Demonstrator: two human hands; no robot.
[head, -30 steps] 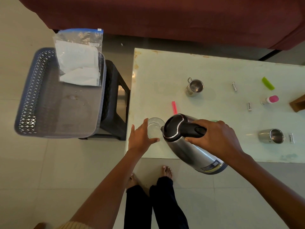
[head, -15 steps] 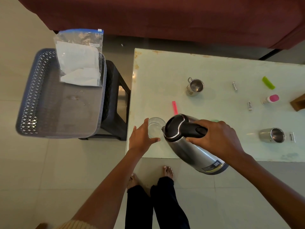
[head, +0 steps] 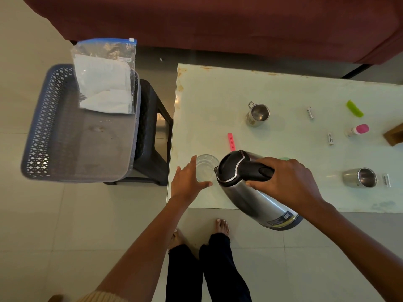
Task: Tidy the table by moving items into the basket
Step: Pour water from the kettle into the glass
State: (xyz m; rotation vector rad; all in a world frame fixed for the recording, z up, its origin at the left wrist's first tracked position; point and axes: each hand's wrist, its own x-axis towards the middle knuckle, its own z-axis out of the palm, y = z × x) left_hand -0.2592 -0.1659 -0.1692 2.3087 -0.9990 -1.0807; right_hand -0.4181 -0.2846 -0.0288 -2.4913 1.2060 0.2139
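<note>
Now two hands: left [head: 187, 184] round one glass [head: 206, 164], right [head: 290, 182] round one kettle [head: 250, 199]; two cups [head: 258, 113] [head: 359, 177].

Electric kettle [head: 250, 192]: polished steel body, bright with reflections, under a glossy black plastic lid and handle. Glass tumbler [head: 206, 164]: clear and smooth. The table [head: 218, 94] top is glossy pale glass, with rusty-looking stains along its edge. Handled steel mug [head: 258, 113] and steel cup [head: 359, 177]: both shiny metal. Basket [head: 37, 131]: matt grey plastic with lattice walls. Zip bag [head: 104, 51]: crinkled clear plastic. Stool [head: 150, 136]: matt black plastic. Sofa [head: 218, 22]: maroon cloth. Floor tiles [head: 43, 225]: smooth with a faint sheen.
</note>
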